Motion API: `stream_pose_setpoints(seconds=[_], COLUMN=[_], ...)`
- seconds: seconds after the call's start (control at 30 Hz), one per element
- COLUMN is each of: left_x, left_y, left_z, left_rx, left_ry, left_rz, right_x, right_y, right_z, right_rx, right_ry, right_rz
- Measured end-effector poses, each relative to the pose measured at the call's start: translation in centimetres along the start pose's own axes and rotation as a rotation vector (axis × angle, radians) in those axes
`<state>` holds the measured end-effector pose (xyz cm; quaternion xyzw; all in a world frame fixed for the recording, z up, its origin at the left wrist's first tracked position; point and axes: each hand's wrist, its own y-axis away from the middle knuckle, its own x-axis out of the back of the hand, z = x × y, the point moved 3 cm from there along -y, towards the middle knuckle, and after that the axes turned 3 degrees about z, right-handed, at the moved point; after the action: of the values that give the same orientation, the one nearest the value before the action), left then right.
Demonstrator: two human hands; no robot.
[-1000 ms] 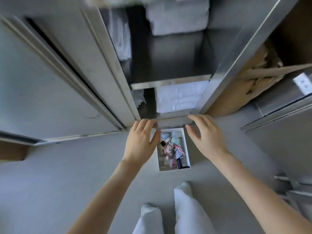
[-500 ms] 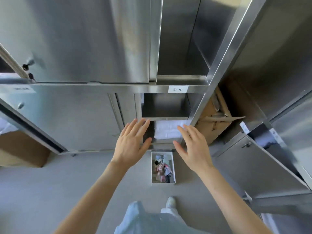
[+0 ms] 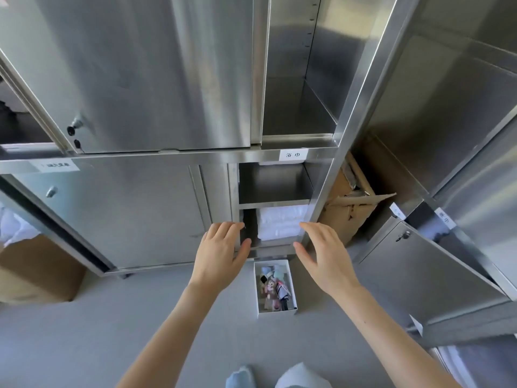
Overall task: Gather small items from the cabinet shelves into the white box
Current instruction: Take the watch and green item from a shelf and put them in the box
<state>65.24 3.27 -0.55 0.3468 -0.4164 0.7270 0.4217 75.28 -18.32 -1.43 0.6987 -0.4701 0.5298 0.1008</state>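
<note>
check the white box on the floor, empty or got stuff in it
Not empty: the white box sits open on the floor with small toys piled inside.

The cabinet (image 3: 140, 79) is brushed stainless steel, smooth, with a soft sheen and streaky reflections on its doors and shelves. Its lock (image 3: 73, 127) is brighter, polished metal. The label (image 3: 293, 154) on the rail is flat white paper. The folded towels (image 3: 279, 222) are white, fluffy, ribbed cloth. The white box (image 3: 277, 312) looks like smooth matt card. The cardboard (image 3: 349, 214) beside the cabinet is brown, dull and ragged at its torn edges. The floor (image 3: 84, 345) is plain matt grey.
</note>
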Motion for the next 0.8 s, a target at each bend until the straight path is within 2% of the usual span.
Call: stream_pose_setpoints(seconds=[0.17, 0.33, 0.53, 0.8], left_x=[0.3, -2.8, -8.7, -19.4], left_y=[1.7, 5.0, 9.2, 10.2], left_z=[1.3, 2.7, 3.1, -0.6], left_rx=[0.022, 0.088, 0.218, 0.398], left_ry=[0.03, 0.096, 0.184, 0.327], left_rz=[0.054, 0.063, -0.032, -0.197], right_x=[1.2, 2.0, -0.1, -8.9], right_y=[1.3, 4.2, 8.5, 11.0], right_z=[0.1, 2.4, 8.2, 17.4], right_rx=[0.031, -0.002, -0.067, -0.318], right_ry=[0.001, -0.067, -0.105, -0.223], right_rz=[-0.009, 0.0, -0.054, -0.18])
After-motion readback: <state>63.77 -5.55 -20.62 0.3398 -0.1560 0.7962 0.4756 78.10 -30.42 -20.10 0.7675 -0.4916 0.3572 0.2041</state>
